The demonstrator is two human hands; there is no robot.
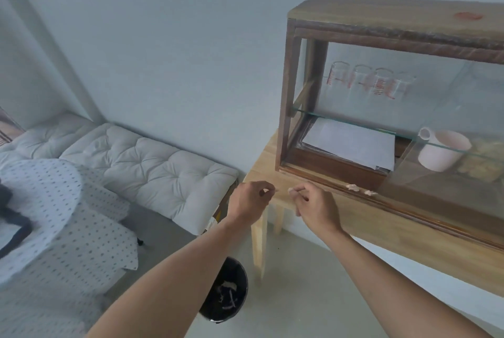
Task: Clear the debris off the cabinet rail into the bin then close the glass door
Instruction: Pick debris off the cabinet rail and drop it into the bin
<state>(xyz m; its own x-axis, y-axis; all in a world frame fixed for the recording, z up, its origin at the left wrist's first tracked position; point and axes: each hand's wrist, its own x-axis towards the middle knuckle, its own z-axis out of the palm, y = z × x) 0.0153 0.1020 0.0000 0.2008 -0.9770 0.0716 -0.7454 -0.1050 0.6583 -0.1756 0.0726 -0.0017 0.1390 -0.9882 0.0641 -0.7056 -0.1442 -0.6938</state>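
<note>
A wooden cabinet (289,97) with glass doors stands on a light wooden table (381,231). Two pale scraps of debris (353,187) lie on its bottom front rail (409,208), to the right of my hands. My right hand (313,204) pinches a small pale scrap (291,190) between thumb and finger, just left of the rail's near end. My left hand (251,201) hovers beside it with its fingertips pinched on a tiny pale bit. The sliding glass door (450,168) covers the cabinet's right part; the left part stands open. A black bin (240,272) with scraps inside sits on the floor below my left forearm.
Inside the cabinet are glass beakers (368,81) on a glass shelf, a stack of papers (351,144) and a white cup (441,149). A white tufted cushion bench (152,163) and a dotted cloth (54,215) lie to the left. The table leg (259,239) stands beside the bin.
</note>
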